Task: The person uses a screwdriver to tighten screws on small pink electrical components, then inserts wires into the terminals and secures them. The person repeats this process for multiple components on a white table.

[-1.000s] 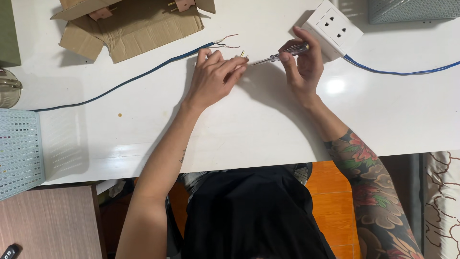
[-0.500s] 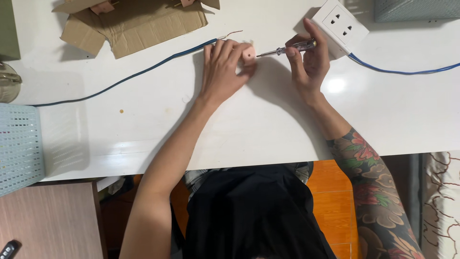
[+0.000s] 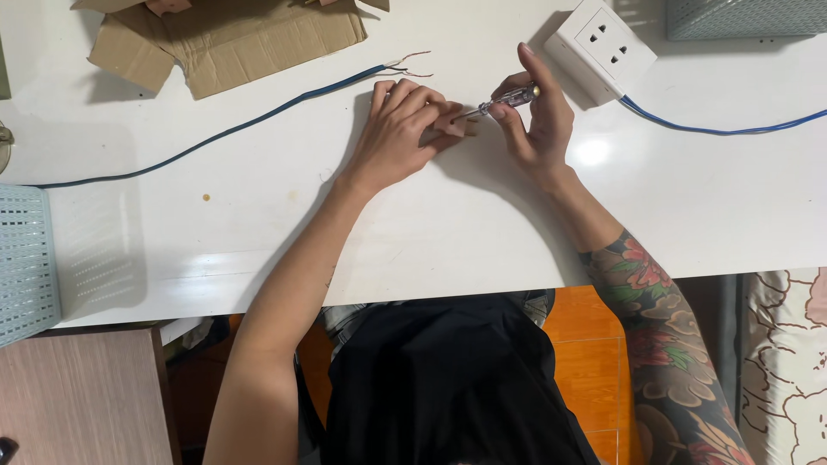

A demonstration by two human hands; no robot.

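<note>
Pinched between thumb and fingers of the right hand (image 3: 538, 120) is one small screwdriver (image 3: 500, 102) with a clear handle, its thin shaft running toward nine o'clock to a small part (image 3: 455, 123) under the left hand (image 3: 401, 129). That left hand lies knuckles up on the white table (image 3: 431, 224), fingers curled down and closed over the small part, which is mostly hidden; what kind of part it is cannot be told. The two hands sit near twelve o'clock of the view, just beside each other, with the screwdriver tip meeting the part at the left fingertips.

Counting from left to right: one pale perforated basket (image 3: 26, 258) at nine o'clock, hanging over the table's edge; one flattened piece of brown cardboard (image 3: 233, 39) at eleven o'clock; one dark cable (image 3: 224, 133) running from nine o'clock up to the left hand's far side, ending in two bare wire strands (image 3: 412, 62) that splay apart just above the knuckles. Then the two hands. At one o'clock stands one white socket box (image 3: 599, 47) with two outlets on its face, just beside the right hand's fingertips. One blue cable (image 3: 715, 129) leaves that box toward three o'clock. One grey perforated basket (image 3: 745, 17) sits at the top right corner.
</note>
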